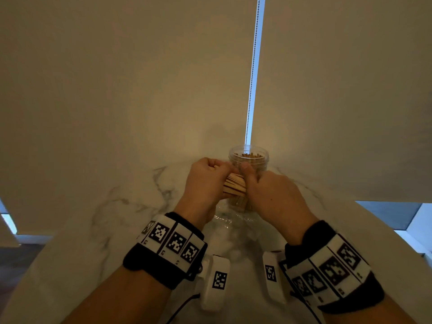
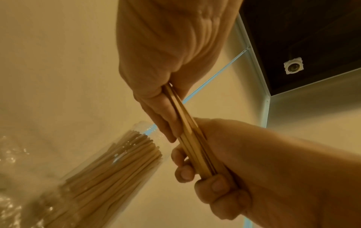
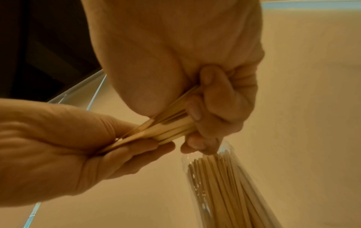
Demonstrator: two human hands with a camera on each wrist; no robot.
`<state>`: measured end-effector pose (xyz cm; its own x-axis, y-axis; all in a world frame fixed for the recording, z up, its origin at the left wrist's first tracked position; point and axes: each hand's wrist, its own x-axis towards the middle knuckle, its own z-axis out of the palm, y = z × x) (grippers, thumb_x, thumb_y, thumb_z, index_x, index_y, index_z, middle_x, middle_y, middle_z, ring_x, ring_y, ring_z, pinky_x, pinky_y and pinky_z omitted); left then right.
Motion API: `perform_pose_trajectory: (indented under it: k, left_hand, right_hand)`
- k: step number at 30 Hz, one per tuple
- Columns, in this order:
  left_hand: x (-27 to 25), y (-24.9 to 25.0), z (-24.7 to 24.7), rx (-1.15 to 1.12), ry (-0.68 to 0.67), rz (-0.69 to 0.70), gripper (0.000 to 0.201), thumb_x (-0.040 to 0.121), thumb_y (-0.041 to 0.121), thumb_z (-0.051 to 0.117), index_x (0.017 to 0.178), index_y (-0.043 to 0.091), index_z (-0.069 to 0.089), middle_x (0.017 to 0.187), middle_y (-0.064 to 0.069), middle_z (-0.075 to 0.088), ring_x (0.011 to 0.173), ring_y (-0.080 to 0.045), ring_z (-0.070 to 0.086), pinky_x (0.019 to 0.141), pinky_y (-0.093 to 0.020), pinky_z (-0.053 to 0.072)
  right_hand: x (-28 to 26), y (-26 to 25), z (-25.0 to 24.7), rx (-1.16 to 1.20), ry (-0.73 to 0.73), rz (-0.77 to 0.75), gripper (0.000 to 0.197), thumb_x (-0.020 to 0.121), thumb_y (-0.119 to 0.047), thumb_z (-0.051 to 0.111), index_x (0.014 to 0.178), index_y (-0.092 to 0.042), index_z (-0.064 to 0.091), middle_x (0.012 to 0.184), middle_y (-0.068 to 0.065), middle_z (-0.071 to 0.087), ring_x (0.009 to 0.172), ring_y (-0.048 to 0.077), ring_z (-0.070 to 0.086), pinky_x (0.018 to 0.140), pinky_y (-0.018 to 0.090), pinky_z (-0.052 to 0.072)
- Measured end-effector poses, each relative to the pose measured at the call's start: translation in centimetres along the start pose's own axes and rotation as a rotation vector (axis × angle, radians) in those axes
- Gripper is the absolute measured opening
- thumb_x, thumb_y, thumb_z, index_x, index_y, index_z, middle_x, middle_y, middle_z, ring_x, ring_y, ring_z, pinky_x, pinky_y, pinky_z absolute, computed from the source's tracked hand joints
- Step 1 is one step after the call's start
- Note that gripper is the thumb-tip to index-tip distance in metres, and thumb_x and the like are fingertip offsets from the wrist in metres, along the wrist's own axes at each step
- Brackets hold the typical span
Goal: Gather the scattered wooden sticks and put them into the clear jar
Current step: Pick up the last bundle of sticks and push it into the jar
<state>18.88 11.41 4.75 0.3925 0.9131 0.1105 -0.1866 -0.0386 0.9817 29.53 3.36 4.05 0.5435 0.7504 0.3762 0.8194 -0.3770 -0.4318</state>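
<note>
A: Quick pass, left to right. Your left hand (image 1: 205, 181) is curled round the left end of the bundle of sticks (image 1: 234, 188); fingers wrapped, nothing loose.

B: And the bundle itself?

A: It lies roughly crosswise between your two hands, just in front of the clear jar (image 1: 249, 164), which stands upright on the far side of the marble table (image 1: 98, 230). The jar is already well stocked with sticks standing on end.

B: Right hand?

A: Your right hand (image 1: 268, 195) grips the other end, thumb on top, fingers curled underneath. The right wrist view shows the same.

B: So what do I watch for?

A: Looks like you're squaring the bundle before loading. Tap the ends flush, then turn it upright over the mouth. Keep one hand tight near the lower end so none fan out. The jar is crowded, so aim for a gap and ease them down; a hard push could tip it, I'd guess.

B: Any strays on the table?

A: None I can see; your hands hide part of it. There's crinkled clear plastic (image 1: 228, 218) just near of the jar.
</note>
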Motion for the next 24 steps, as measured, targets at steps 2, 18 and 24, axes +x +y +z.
perform_pose_trajectory:
  k: [2, 18, 24]
  left_hand:
    - [0.6, 0.2, -0.7, -0.033, 0.051, 0.009, 0.015, 0.091, 0.010, 0.067, 0.099, -0.001, 0.062, 0.086, -0.019, 0.072, 0.068, -0.026, 0.070, 0.057, -0.038, 0.060]
    - [-0.5, 0.9, -1.2, 0.476, -0.296, 0.033, 0.049, 0.101, 0.046, 0.050, 0.090, 0.005, 0.075, 0.080, -0.017, 0.075, 0.059, -0.021, 0.069, 0.058, -0.031, 0.061]
    - [-0.5, 0.0, -0.8, 0.546, -0.257, 0.193, 0.056, 0.088, 0.066, 0.056, 0.071, 0.016, 0.074, 0.065, -0.012, 0.072, 0.046, -0.016, 0.056, 0.046, -0.022, 0.042]
  right_hand:
    - [-0.3, -0.3, -0.7, -0.012, -0.078, -0.168, 0.057, 0.092, -0.073, 0.033, 0.098, -0.024, 0.061, 0.088, 0.004, 0.066, 0.079, 0.023, 0.062, 0.068, 0.035, 0.050]
    - [0.6, 1.2, -2.6, -0.383, -0.099, -0.199, 0.017, 0.083, -0.042, 0.066, 0.082, -0.025, 0.063, 0.065, -0.005, 0.048, 0.062, 0.020, 0.050, 0.057, 0.027, 0.038]
    - [-0.1, 0.6, -2.4, -0.444, -0.025, -0.224, 0.028, 0.087, -0.048, 0.061, 0.094, -0.021, 0.065, 0.079, 0.001, 0.059, 0.065, 0.021, 0.051, 0.060, 0.028, 0.040]
